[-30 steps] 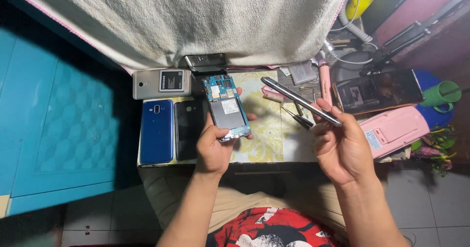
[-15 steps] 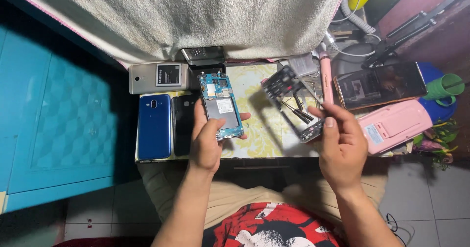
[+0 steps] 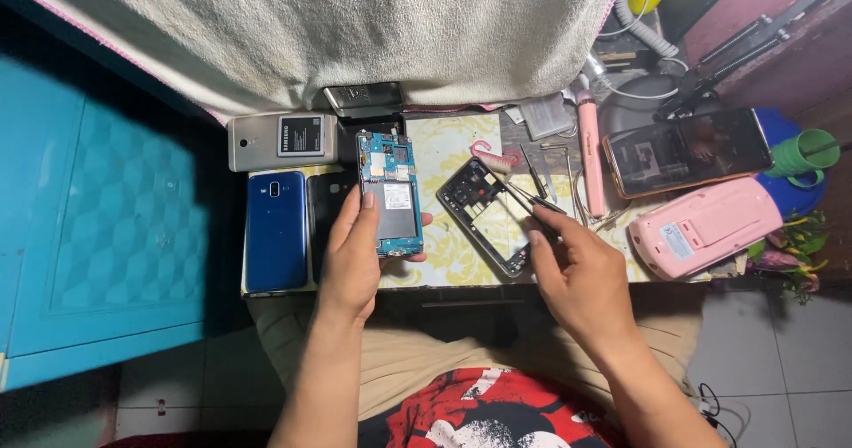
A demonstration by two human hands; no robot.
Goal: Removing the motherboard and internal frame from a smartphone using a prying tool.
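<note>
My left hand (image 3: 353, 257) grips an opened phone (image 3: 390, 195) by its lower edge, holding it over the patterned mat (image 3: 453, 253). Its blue circuit board and silver plate face up. My right hand (image 3: 577, 275) has thumb and forefinger on the right edge of a black phone frame (image 3: 479, 216), which lies flat on the mat. Thin dark tweezers (image 3: 535, 198) lie across the frame's upper right corner, just above my fingertips.
A blue phone (image 3: 275, 239) and a black back cover (image 3: 324, 208) lie left of my left hand. Behind them sits a silver phone with a battery (image 3: 280, 142). At the right are a pink stick tool (image 3: 588, 151), a dark-screened phone (image 3: 683, 151), a pink case (image 3: 706, 226) and a green cup (image 3: 803, 155). A towel (image 3: 355, 31) hangs at the back.
My right hand has brought the black frame down from the air and laid it flat on the mat. The left hand has kept the opened phone almost still.
</note>
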